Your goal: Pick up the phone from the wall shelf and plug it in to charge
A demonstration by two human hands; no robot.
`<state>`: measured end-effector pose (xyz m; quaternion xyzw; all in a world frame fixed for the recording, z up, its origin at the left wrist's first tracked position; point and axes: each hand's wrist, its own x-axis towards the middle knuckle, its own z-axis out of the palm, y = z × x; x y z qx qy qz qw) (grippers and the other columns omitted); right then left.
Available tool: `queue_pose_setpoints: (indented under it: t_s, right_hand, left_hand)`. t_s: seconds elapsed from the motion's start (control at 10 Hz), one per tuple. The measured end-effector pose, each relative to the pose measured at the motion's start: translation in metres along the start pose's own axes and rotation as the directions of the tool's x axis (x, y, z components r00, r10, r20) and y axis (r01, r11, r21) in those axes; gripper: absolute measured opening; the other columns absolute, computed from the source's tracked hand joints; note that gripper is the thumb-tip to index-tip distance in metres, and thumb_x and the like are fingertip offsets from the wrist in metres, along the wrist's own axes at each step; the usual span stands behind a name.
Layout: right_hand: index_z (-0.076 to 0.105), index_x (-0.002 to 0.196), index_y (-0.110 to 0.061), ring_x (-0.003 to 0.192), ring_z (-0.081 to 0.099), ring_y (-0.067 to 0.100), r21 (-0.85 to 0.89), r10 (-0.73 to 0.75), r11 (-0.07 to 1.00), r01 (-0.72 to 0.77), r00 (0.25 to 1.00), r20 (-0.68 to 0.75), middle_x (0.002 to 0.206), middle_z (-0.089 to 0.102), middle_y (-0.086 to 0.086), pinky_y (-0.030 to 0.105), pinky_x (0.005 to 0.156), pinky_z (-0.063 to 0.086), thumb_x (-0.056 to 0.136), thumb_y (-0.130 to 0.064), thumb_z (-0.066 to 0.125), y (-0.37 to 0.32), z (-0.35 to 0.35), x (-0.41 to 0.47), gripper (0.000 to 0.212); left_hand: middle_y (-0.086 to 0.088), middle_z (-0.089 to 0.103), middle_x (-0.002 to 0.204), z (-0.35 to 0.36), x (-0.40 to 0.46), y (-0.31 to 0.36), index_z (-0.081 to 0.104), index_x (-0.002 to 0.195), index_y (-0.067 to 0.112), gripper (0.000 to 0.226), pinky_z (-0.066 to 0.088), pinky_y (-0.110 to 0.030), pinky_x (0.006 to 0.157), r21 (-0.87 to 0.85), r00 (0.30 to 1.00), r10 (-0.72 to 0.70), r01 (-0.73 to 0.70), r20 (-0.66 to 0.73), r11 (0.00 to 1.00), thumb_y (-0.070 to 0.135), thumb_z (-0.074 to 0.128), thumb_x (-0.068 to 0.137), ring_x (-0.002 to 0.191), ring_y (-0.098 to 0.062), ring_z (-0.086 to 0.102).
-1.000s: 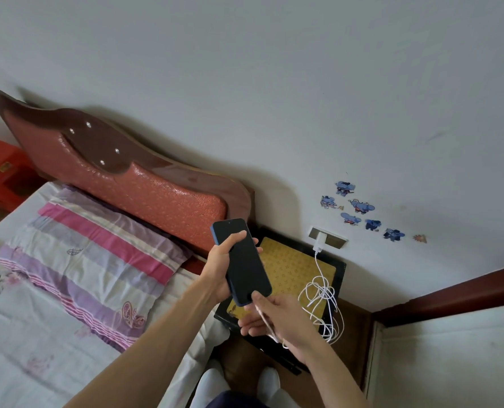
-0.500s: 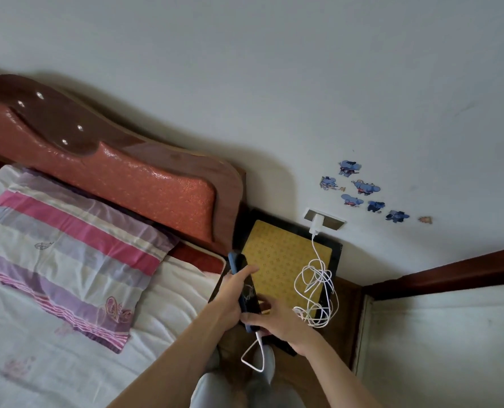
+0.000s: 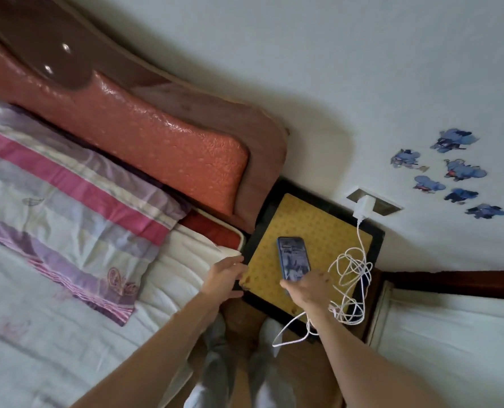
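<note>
The blue phone (image 3: 293, 257) lies face up with its screen lit on the yellow top of the bedside table (image 3: 324, 231). My right hand (image 3: 308, 290) grips its near end, where the white cable (image 3: 352, 275) appears to meet it; the joint is hidden by my fingers. The cable runs in a tangled coil up to a white charger (image 3: 364, 208) plugged into the wall socket (image 3: 387, 205). My left hand (image 3: 225, 275) rests at the table's left edge, fingers apart, holding nothing.
A bed with a striped pillow (image 3: 68, 201) and red padded headboard (image 3: 156, 136) fills the left. Blue stickers (image 3: 451, 169) dot the wall. A dark wooden door frame (image 3: 457, 282) stands to the right. My legs (image 3: 239, 363) are below.
The phone went from both hands, held upright, down flat onto the yellow table top with its screen lit. My left hand let go and moved to the table's left edge.
</note>
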<state>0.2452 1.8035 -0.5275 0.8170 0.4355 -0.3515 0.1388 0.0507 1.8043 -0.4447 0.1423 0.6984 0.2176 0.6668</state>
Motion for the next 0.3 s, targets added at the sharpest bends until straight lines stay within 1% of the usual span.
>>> queue_pose_setpoints:
  t_s: [0.1,0.2,0.3]
  right_hand:
    - [0.051,0.136,-0.004,0.122,0.054,0.035,-0.110,0.033,0.993,-0.037,0.999,-0.040,0.134,0.055,0.019,0.044,0.101,0.049,0.064,-0.080,0.059,0.010,0.039,0.031,0.105]
    - [0.053,0.138,-0.004,0.124,0.051,0.035,-0.154,0.026,0.988,-0.031,0.999,-0.032,0.137,0.055,0.018,0.043,0.104,0.045,0.077,-0.068,0.058,0.009,0.050,0.027,0.089]
    - [0.061,0.124,0.003,0.115,0.060,0.033,0.045,0.043,0.998,-0.043,0.999,0.011,0.128,0.063,0.017,0.033,0.095,0.047,0.095,-0.036,0.058,-0.017,0.014,-0.014,0.049]
  left_hand:
    - [-0.014,0.059,0.125,-0.022,0.002,-0.001,0.065,0.125,0.012,0.032,0.057,-0.033,0.078,0.069,0.999,0.031,-0.031,-0.010,0.997,0.012,0.058,0.094,0.116,-0.024,0.057]
    - [-0.009,0.060,0.119,-0.039,-0.008,0.007,0.064,0.127,0.015,0.034,0.056,-0.028,0.076,0.180,0.997,0.073,-0.073,0.008,0.981,0.014,0.057,0.093,0.112,-0.023,0.057]
    - [-0.001,0.057,0.113,-0.045,-0.023,0.030,0.064,0.125,0.012,0.033,0.054,-0.035,0.086,0.271,0.987,0.155,-0.162,0.045,0.949,0.013,0.056,0.093,0.105,-0.018,0.055]
